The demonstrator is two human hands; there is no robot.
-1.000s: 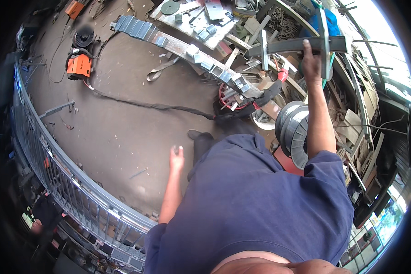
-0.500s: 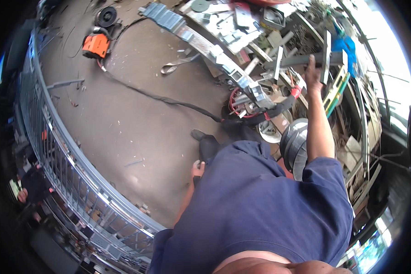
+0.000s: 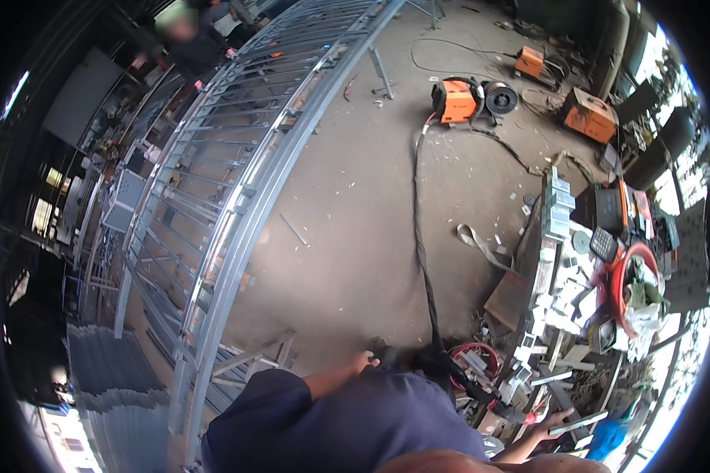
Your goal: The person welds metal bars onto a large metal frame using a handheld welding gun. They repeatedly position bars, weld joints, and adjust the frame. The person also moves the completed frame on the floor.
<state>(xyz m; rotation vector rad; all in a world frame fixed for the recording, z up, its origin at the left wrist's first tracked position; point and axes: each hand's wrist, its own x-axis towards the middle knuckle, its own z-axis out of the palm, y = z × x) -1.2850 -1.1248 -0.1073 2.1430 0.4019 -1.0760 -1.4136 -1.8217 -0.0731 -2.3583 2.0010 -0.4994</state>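
Metal bar (image 3: 578, 423), pale grey, sits at the lower right, slanting just beside the fingers of the right hand (image 3: 551, 424). That hand is small near the lens rim, its fingers look spread, and I cannot tell whether they clamp the bar or only touch it. The left hand (image 3: 361, 362) shows in part above the navy shirt (image 3: 355, 422); its fingers are blurred and its grip cannot be made out. The shirt and the person's head cover much of the lower edge, and the corners fade to black.

Brown, scuffed floor (image 3: 355, 197) fills the middle, crossed by a black cable (image 3: 420, 244) from an orange machine (image 3: 459, 102). A long grey metal railing (image 3: 264, 206) runs along the left, with a co-worker (image 3: 201, 55) beyond it. At right, a red basin (image 3: 618, 288) stands among clutter.

Small marks on the orange machine are too tiny to make out.
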